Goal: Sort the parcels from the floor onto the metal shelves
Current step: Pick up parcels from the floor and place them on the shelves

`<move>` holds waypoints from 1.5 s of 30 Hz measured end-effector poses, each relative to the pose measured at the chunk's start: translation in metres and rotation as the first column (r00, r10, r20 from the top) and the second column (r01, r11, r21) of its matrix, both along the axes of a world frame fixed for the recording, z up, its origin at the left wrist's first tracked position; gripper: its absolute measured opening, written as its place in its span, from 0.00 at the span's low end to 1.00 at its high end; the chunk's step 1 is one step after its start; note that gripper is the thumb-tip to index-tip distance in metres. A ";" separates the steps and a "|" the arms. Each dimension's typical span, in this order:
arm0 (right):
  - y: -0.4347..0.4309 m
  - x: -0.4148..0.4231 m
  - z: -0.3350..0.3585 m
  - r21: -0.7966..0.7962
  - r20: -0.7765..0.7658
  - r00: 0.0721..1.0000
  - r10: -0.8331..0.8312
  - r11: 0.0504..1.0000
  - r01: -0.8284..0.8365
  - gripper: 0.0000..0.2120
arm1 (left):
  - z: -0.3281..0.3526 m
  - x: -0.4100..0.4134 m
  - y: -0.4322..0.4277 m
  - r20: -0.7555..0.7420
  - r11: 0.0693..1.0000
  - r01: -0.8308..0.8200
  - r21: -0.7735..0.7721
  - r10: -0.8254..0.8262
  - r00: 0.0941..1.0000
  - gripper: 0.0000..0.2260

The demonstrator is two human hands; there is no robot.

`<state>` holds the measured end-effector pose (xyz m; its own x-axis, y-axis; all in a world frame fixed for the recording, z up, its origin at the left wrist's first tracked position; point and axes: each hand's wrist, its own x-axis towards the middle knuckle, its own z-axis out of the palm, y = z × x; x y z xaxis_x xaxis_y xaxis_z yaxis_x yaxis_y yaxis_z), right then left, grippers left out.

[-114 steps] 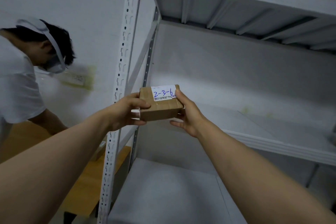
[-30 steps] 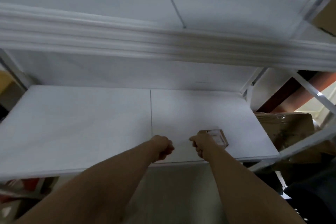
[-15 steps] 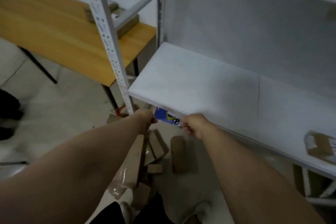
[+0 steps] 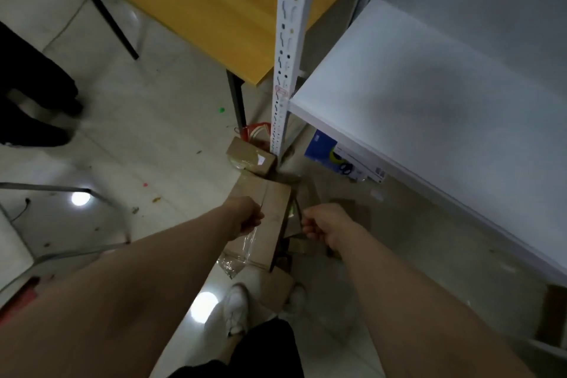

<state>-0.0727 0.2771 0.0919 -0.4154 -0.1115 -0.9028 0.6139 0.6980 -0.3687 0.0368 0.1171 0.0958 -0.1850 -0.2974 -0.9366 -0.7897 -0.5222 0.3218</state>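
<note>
Both arms stretch down over the parcels point(image 4: 271, 202) beside the shelf point(image 4: 429, 107). Right hand point(image 4: 328, 228) is fisted and empty. Left hand point(image 4: 244, 216) curls above clear plastic point(image 4: 237, 259); I cannot tell if it grips.

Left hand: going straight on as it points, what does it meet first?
The left hand would likely meet the long brown parcel lying just beyond its knuckles; depth is unclear, so it may already touch.

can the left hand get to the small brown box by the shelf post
Probably yes: the left hand is low, and the small brown box lies uncovered just beyond it, beside the shelf post.
</note>
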 end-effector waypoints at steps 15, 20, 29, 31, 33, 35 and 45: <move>-0.063 0.004 -0.271 0.094 0.118 0.993 0.017 0.995 -0.028 0.15 | -0.280 0.019 -0.064 0.002 0.995 0.060 -0.075 -0.060 0.998 0.21; -0.068 -0.006 -0.341 0.084 0.142 0.989 0.031 0.996 -0.043 0.25 | -0.358 0.016 -0.071 -0.008 0.987 0.040 -0.158 -0.042 0.999 0.18; -0.074 0.002 -0.382 -0.015 0.224 0.927 -0.300 0.950 0.311 0.30 | -0.367 0.018 -0.066 -0.027 0.999 0.037 0.029 -0.036 0.999 0.14; -0.073 0.001 -0.358 -0.027 0.176 0.928 -0.330 0.940 0.339 0.35 | -0.343 0.017 -0.061 -0.049 0.995 0.074 0.069 -0.071 0.996 0.16; -0.072 -0.001 -0.324 -0.018 0.148 0.925 -0.351 0.934 0.357 0.42 | -0.311 0.015 -0.058 -0.068 0.991 0.119 0.067 -0.114 0.991 0.17; -0.070 -0.005 -0.283 -0.019 0.107 0.927 -0.359 0.932 0.363 0.44 | -0.275 0.014 -0.058 -0.113 0.994 0.110 0.018 -0.107 0.988 0.17; -0.058 0.013 -0.053 -0.177 0.151 0.911 -0.385 0.896 0.408 0.50 | -0.043 0.018 -0.088 -0.289 0.990 0.142 0.011 -0.133 0.948 0.47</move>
<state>-0.0597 0.2192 0.0387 -0.3632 -0.1408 -0.9210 0.8684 0.3070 -0.3894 0.0546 0.0296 0.0527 -0.4842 -0.2218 -0.8464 -0.7316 -0.4280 0.5306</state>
